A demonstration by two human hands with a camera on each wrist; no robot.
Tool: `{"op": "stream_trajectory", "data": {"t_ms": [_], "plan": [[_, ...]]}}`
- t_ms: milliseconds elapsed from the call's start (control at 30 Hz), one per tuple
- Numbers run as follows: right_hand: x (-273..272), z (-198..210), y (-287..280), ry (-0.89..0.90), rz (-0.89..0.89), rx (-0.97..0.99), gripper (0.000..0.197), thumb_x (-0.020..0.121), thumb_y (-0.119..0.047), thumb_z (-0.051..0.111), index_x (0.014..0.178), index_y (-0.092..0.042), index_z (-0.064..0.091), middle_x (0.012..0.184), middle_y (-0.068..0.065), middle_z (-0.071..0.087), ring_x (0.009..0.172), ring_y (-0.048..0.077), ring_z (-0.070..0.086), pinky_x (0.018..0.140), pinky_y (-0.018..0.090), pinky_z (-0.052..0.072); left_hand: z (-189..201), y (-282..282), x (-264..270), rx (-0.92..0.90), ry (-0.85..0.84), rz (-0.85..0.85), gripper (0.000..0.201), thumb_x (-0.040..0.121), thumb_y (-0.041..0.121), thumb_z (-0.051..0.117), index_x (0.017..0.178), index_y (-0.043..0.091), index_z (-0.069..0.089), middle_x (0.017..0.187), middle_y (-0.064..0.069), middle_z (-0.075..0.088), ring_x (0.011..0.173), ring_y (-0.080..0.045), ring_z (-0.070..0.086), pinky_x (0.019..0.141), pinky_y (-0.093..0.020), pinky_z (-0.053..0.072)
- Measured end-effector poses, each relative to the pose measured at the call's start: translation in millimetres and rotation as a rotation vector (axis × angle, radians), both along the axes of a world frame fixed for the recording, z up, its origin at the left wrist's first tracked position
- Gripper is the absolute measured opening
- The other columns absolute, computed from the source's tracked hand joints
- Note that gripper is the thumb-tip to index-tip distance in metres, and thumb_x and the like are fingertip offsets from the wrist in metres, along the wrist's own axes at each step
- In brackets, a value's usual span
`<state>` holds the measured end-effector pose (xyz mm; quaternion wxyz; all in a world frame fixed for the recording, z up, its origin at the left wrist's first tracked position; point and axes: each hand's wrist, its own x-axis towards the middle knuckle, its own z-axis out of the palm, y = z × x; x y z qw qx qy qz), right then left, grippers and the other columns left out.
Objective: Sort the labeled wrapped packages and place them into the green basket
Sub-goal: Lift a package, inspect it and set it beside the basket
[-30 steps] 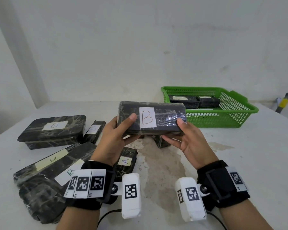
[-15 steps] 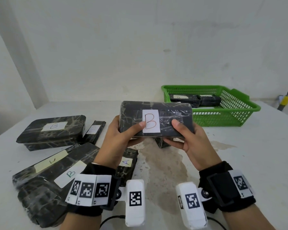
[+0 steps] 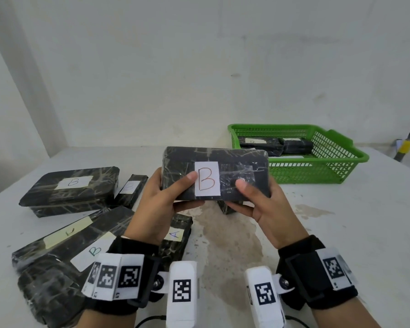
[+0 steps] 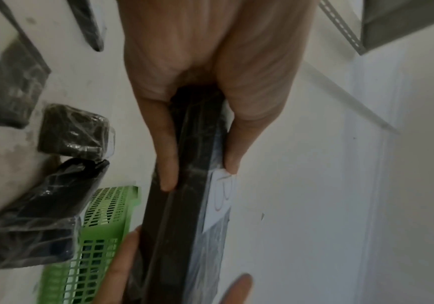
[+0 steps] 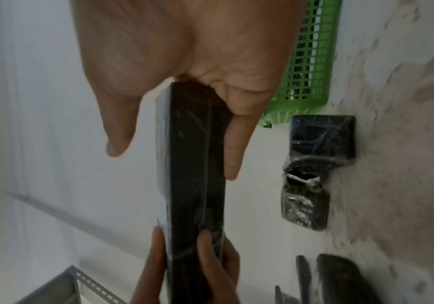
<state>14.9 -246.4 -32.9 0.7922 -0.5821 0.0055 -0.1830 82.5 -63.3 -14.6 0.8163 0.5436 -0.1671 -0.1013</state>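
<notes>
Package B (image 3: 234, 176) sits up off the counter (image 3: 341, 221), gripped at both ends by my left hand (image 3: 161, 204) and right hand (image 3: 268, 209), fingers (image 4: 167, 164) curled round it. White counter is stained at centre, against a plain white wall. Green basket (image 3: 317, 169) stands far right, holding dark packages. More wrapped packages (image 3: 69, 190) lie on my left, a small one beneath the held one. Since earlier, package B has tilted its label more toward me and come nearer.
</notes>
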Motion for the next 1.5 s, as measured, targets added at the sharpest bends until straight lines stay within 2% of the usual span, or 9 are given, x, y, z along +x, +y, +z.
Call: {"op": "stream_trajectory", "data": {"t_ms": [367,467,633,800,933,1067,1200,1367,1500], "plan": [[-0.4,2.0,-0.4,-0.029,-0.015,-0.008,0.055,0.076,-0.032,0.068,0.128,-0.023,0.053,0.120,0.000,0.070,0.109,0.021,0.068,0.084,0.038,0.059,4.1,-0.2,-0.7,-0.024,0.009,-0.005,0.057,0.079,0.033,0.061,0.129,0.005,0.055,0.113,-0.012,0.073,0.097,-0.023,0.072,0.062,-0.033,0.060],[0.7,2.9,-0.1,-0.023,-0.040,0.008,0.065,0.073,-0.048,0.065,0.131,-0.021,0.052,0.123,0.003,0.069,0.111,0.022,0.067,0.081,0.037,0.060,2.6,-0.5,-1.1,-0.001,-0.024,-0.017,0.055,0.080,0.034,0.060,0.129,0.009,0.054,0.117,-0.011,0.071,0.102,-0.024,0.071,0.066,-0.036,0.061],[0.9,2.2,-1.7,-0.075,-0.100,0.016,0.062,0.070,-0.043,0.069,0.128,-0.025,0.055,0.121,-0.002,0.070,0.110,0.017,0.068,0.084,0.037,0.059,1.1,1.4,0.1,0.092,-0.006,-0.057,0.065,0.082,0.054,0.068,0.133,0.017,0.051,0.128,-0.003,0.066,0.118,-0.022,0.063,0.077,-0.043,0.061],[1.3,3.4,-4.5,-0.024,-0.052,-0.019,0.056,0.074,-0.043,0.066,0.127,-0.030,0.053,0.125,-0.003,0.066,0.112,0.015,0.066,0.080,0.038,0.060,-0.1,4.8,4.7,0.010,-0.032,-0.061,0.046,0.079,0.027,0.062,0.123,0.015,0.058,0.117,-0.005,0.071,0.107,-0.021,0.069,0.072,-0.033,0.061],[2.3,5.0,-6.5,0.023,-0.055,0.016,0.080,0.068,-0.060,0.064,0.135,-0.018,0.050,0.127,0.007,0.065,0.115,0.024,0.064,0.078,0.041,0.060,-1.0,3.2,3.4,0.004,-0.064,-0.073,0.048,0.079,0.022,0.064,0.126,0.015,0.056,0.121,-0.006,0.069,0.108,-0.021,0.069,0.076,-0.034,0.060],[2.1,5.8,-9.3,-0.026,-0.081,0.023,0.071,0.075,-0.047,0.065,0.136,-0.012,0.050,0.128,0.009,0.065,0.119,0.021,0.062,0.100,0.042,0.051,-0.7,7.1,5.0,0.129,0.016,-0.145,0.061,0.081,0.056,0.068,0.132,0.026,0.056,0.132,0.001,0.064,0.123,-0.021,0.059,0.087,-0.047,0.058],[0.2,6.2,-10.5,-0.043,-0.036,-0.008,0.066,0.078,-0.031,0.066,0.141,-0.019,0.048,0.128,0.006,0.065,0.118,0.019,0.062,0.099,0.038,0.051,3.3,9.5,5.2,0.095,0.125,-0.174,0.076,0.074,0.076,0.053,0.135,0.031,0.055,0.129,-0.001,0.066,0.118,-0.026,0.064,0.085,-0.049,0.057],[-1.8,6.8,-9.8,0.008,0.060,-0.058,0.063,0.078,-0.051,0.064,0.138,-0.050,0.044,0.131,-0.004,0.063,0.120,0.017,0.061,0.098,0.045,0.050,0.8,3.0,6.0,0.078,0.066,0.017,0.070,0.079,0.050,0.067,0.132,0.008,0.051,0.124,-0.012,0.066,0.118,-0.027,0.063,0.088,-0.042,0.056],[-4.0,10.5,-7.9,0.031,0.025,-0.019,0.070,0.072,-0.074,0.038,0.132,-0.040,0.055,0.126,-0.004,0.067,0.119,0.018,0.060,0.098,0.045,0.049,1.4,4.0,3.1,0.060,0.049,-0.011,0.047,0.077,0.040,0.066,0.112,0.011,0.054,0.107,-0.011,0.064,0.104,-0.023,0.062,0.092,-0.045,0.056]]}}
